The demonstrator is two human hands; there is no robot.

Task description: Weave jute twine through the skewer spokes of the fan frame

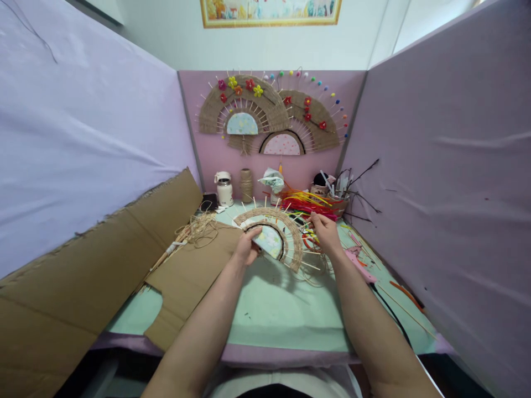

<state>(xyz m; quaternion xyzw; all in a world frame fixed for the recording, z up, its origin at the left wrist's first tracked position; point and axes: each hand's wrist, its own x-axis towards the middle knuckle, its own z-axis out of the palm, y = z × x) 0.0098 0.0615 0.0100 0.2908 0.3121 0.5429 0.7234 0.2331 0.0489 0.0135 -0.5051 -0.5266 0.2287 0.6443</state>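
Observation:
A half-round woven fan (293, 235) with pale sticks fanning out past its twine band is held tilted above the table. My left hand (248, 247) grips it by the light-blue patterned half-circle (270, 242) at its centre, thumb on top. At the fan's right edge, my right hand (326, 231) is closed in a pinch beside the stick ends. Whether a stick or the twine is between those fingers is too small to tell. Loose twine (313, 281) hangs in loops below the fan's right side.
Cardboard pieces (199, 271) lie at left beside bundled sticks (170, 251). Behind stand a white bottle (224, 190), a twine spool (246, 185) and colourful pipe cleaners (309, 203). A pink glue gun (362, 268) with a black cord lies right. Two decorated fans (249, 105) hang on the back panel.

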